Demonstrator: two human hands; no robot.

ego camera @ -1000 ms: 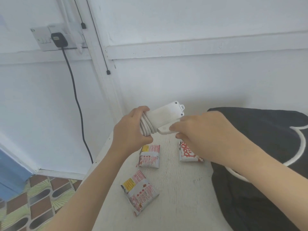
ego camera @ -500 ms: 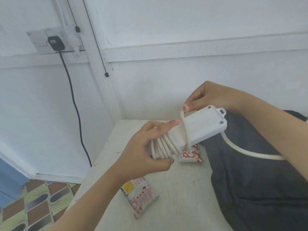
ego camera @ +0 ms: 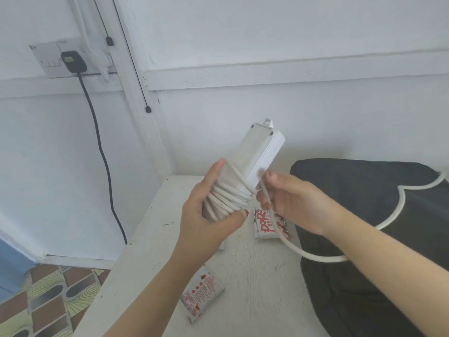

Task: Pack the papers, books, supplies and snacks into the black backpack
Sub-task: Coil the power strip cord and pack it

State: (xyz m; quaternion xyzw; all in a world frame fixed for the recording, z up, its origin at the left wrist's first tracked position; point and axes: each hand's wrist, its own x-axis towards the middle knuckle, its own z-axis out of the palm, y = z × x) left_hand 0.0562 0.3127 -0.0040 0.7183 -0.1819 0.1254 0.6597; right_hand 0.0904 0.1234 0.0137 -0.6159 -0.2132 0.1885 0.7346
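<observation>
- My left hand [ego camera: 209,215] is wrapped round the coiled lower end of the white power strip [ego camera: 261,156], thumb underneath and fingers up its far side. My right hand [ego camera: 291,203] pinches the loose cord [ego camera: 286,242] in curled fingers, right at the strip's near corner.
- Both forearms come in from the bottom edge, the left one clear to the left of the black backpack [ego camera: 364,190], the right one crossing over it. The strip is held tilted, its free end pointing up at the wall, just left of the backpack's upper left corner.
- Well to the left of the backpack, a black plug [ego camera: 73,60] sits in a wall socket, its black cable [ego camera: 104,154] hanging down the wall.
- One snack packet [ego camera: 202,297] lies on the white table [ego camera: 255,276], left of the backpack, beside my left forearm.
- A second snack packet [ego camera: 264,227] lies just beside the backpack's left edge, below my hands, the cord passing in front of it.
- The backpack lies on the table's right side; the cord loops from my right hand onto it and goes under my right forearm.
</observation>
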